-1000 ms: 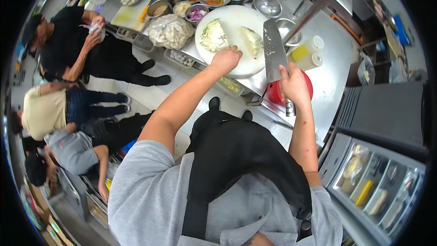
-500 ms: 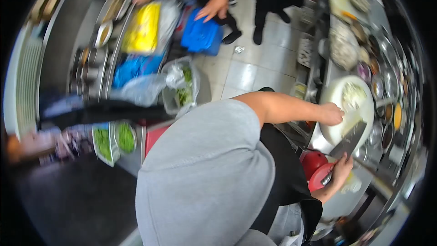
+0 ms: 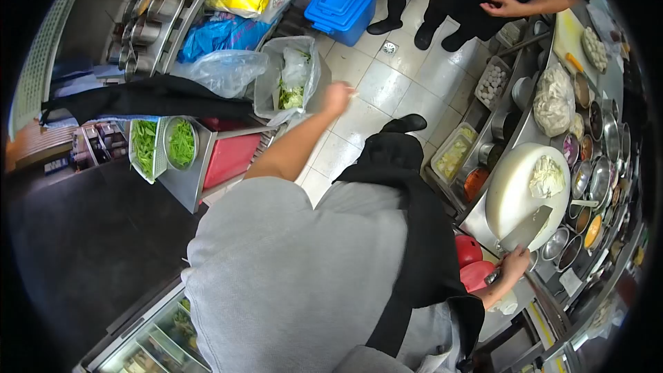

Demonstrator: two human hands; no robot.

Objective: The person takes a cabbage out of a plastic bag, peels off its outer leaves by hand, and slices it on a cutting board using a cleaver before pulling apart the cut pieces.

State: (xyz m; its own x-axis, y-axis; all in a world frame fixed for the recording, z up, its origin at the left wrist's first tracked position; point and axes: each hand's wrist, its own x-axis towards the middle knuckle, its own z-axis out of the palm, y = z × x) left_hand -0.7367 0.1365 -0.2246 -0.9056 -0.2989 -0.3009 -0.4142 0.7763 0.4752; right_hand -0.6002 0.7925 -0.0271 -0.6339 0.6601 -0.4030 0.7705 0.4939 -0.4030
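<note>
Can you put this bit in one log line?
right hand: holds cleaver | left hand: near bin, grasp unclear | cabbage: on board

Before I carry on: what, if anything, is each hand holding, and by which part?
The right hand holds the cleaver by its handle; whether the left hand holds anything cannot be told.
</note>
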